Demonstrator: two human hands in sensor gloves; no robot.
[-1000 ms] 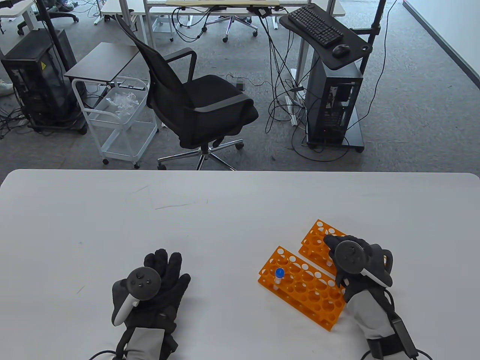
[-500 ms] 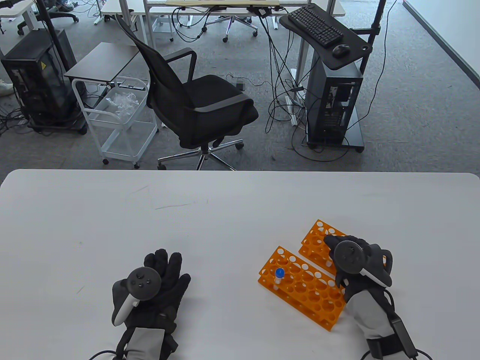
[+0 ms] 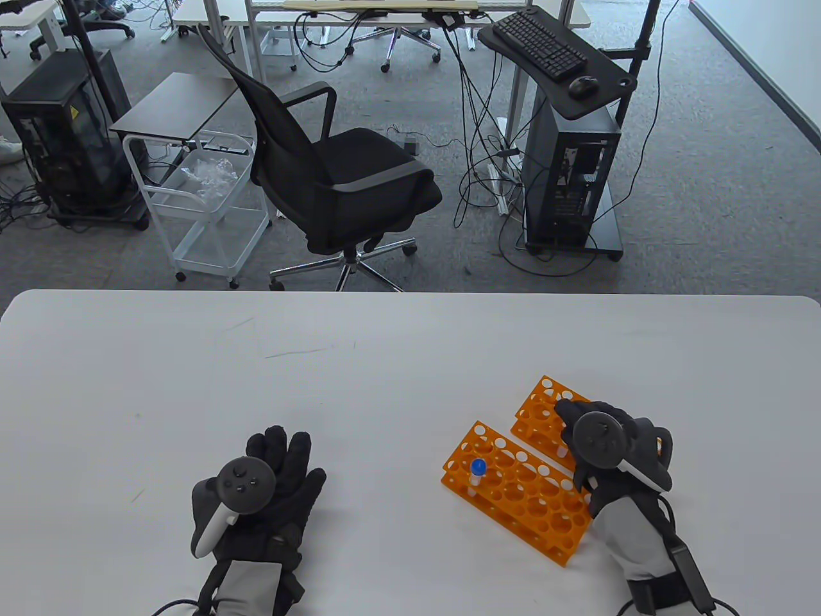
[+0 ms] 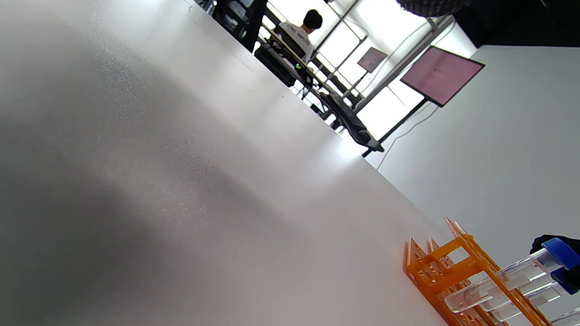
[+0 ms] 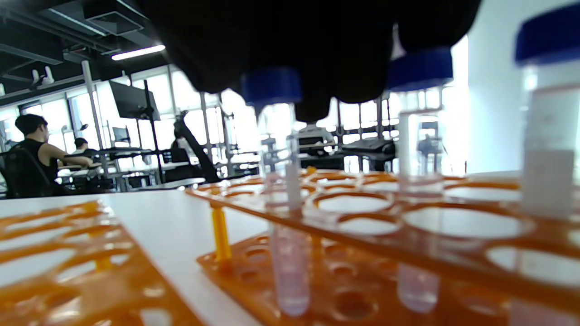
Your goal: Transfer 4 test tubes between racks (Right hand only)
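Two orange racks lie side by side at the table's right. The near rack [image 3: 526, 497] holds one blue-capped test tube [image 3: 477, 471] at its far-left end. My right hand [image 3: 593, 427] hovers over the far rack [image 3: 542, 401] and hides most of it. In the right wrist view, three blue-capped tubes stand in that rack [image 5: 362, 213]. My gloved fingers [image 5: 317, 54] hang right over the caps of the left tube [image 5: 277, 181] and the middle tube [image 5: 419, 136]. Whether they grip one is unclear. My left hand [image 3: 276, 471] rests flat on the table, fingers spread, holding nothing.
The white table [image 3: 385, 385] stretches far and left of the racks. An office chair [image 3: 333, 186], a white cart [image 3: 205, 205] and a computer stand [image 3: 571, 179] are on the floor beyond the far edge.
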